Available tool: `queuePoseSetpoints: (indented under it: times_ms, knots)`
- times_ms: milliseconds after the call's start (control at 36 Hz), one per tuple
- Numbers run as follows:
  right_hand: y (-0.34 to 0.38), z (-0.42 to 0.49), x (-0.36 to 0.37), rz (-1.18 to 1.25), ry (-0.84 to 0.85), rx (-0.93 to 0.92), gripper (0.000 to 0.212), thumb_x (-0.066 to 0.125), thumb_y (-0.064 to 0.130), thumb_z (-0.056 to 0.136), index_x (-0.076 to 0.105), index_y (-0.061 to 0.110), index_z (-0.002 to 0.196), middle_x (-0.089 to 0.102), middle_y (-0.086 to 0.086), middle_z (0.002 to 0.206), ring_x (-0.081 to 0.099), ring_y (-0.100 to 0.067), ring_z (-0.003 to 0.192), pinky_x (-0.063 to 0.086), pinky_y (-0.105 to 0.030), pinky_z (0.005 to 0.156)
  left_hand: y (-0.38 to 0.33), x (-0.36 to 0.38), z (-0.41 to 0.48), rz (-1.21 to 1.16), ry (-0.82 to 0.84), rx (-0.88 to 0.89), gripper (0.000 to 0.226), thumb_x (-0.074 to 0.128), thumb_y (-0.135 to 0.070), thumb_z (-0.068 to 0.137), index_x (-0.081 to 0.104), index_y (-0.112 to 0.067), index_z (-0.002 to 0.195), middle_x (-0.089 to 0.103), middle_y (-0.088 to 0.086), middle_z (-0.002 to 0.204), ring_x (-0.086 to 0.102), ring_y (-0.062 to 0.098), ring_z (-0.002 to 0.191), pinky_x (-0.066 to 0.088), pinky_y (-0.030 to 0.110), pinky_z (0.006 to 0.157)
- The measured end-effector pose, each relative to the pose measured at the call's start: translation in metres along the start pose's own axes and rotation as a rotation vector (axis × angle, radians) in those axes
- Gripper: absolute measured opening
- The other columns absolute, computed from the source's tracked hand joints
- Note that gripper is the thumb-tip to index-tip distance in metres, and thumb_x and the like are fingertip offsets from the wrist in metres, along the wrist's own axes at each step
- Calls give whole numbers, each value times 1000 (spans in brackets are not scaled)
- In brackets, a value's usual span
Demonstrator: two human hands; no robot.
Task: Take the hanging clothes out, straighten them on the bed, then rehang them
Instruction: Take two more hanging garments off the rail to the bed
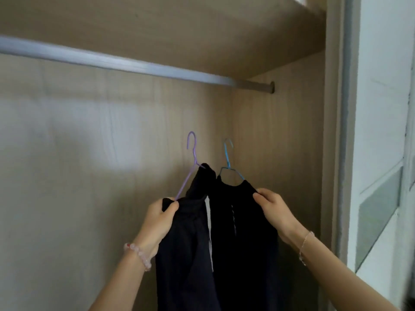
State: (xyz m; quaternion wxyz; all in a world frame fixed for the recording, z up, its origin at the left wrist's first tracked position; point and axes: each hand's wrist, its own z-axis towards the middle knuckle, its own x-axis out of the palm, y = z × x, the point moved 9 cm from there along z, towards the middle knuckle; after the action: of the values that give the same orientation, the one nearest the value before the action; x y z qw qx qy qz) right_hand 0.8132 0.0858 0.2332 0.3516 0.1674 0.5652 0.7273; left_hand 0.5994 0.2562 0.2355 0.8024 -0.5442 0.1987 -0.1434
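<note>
Two dark garments hang from wire hangers held inside the wardrobe, well below the rail. The left dark garment (188, 243) sits on a purple hanger (192, 153); my left hand (159, 218) grips its shoulder and the hanger's arm. The right dark garment (244, 232) sits on a blue hanger (228, 158); my right hand (272, 207) pinches its right shoulder. Both hooks are free in the air, touching nothing. A pale stripe shows between the two garments.
A bare metal rail (134, 63) crosses the wardrobe from upper left to the right side wall (280, 131). A wooden shelf (179, 23) lies above it. The sliding door frame (343, 131) stands at the right.
</note>
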Motion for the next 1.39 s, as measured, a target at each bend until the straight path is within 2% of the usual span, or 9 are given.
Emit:
queuePoseSetpoints:
  times_ms: [306, 500, 639, 750, 833, 889, 1000, 1139, 1389]
  knots:
    - [-98, -143, 15, 48, -44, 80, 22, 49, 14, 100, 69, 17, 95, 72, 6, 79, 66, 1, 69, 50, -9, 61, 113, -4, -161, 12, -66, -181, 9, 60, -26, 90, 66, -20, 92, 70, 1, 88, 66, 12, 85, 51, 25, 75]
    - [-144, -197, 29, 89, -49, 206, 22, 49, 13, 99, 70, 12, 92, 69, -4, 81, 60, -14, 77, 47, -28, 71, 157, -26, -234, 59, -91, -304, 10, 59, -26, 90, 65, -20, 93, 69, 3, 89, 65, 13, 87, 48, 22, 74]
    - [-146, -224, 34, 62, -83, 214, 21, 50, 12, 99, 70, 11, 92, 68, -2, 82, 60, -12, 80, 47, -27, 75, 165, -42, -262, 61, -82, -317, 11, 59, -25, 90, 65, -17, 95, 68, 5, 91, 64, 15, 89, 48, 27, 76]
    - [-130, -242, 25, 70, -162, 203, 27, 49, 11, 99, 70, 20, 83, 69, 5, 75, 62, 4, 66, 49, -6, 59, 159, -52, -271, 55, -50, -288, 12, 59, -26, 90, 66, -18, 97, 69, 1, 93, 64, 12, 92, 50, 30, 83]
    - [-119, -259, 17, 66, -223, 191, 27, 50, 13, 99, 70, 21, 83, 70, 3, 77, 63, -6, 74, 51, -18, 66, 153, -57, -274, 39, -8, -259, 12, 59, -26, 90, 65, -19, 98, 69, 2, 94, 64, 12, 93, 50, 32, 86]
    - [-113, -273, 11, 54, -276, 174, 27, 50, 13, 99, 70, 19, 82, 68, 1, 77, 60, -11, 76, 49, -23, 67, 149, -59, -276, 14, 27, -240, 12, 59, -25, 90, 65, -18, 98, 69, 3, 93, 64, 10, 91, 50, 28, 83]
    - [-100, -317, 9, 37, -405, 178, 29, 48, 10, 99, 68, 19, 79, 69, 14, 63, 60, 6, 62, 47, -6, 57, 152, -63, -285, -29, 121, -214, 13, 57, -24, 91, 65, -16, 99, 69, 3, 93, 63, 10, 89, 48, 24, 79]
    - [-103, -401, 42, 119, -534, 288, 24, 51, 10, 98, 72, 14, 88, 71, -12, 91, 64, -22, 86, 49, -35, 82, 168, -65, -322, -59, 249, -174, 10, 58, -24, 91, 64, -18, 96, 60, 3, 77, 49, 8, 62, 40, 10, 53]
    - [-101, -608, 105, 11, -916, 507, 25, 51, 12, 98, 71, 20, 84, 71, -1, 85, 63, -20, 91, 48, -33, 81, 181, -88, -426, -57, 714, -130, 5, 56, -22, 92, 60, -18, 92, 53, -2, 69, 52, -2, 49, 38, 4, 47]
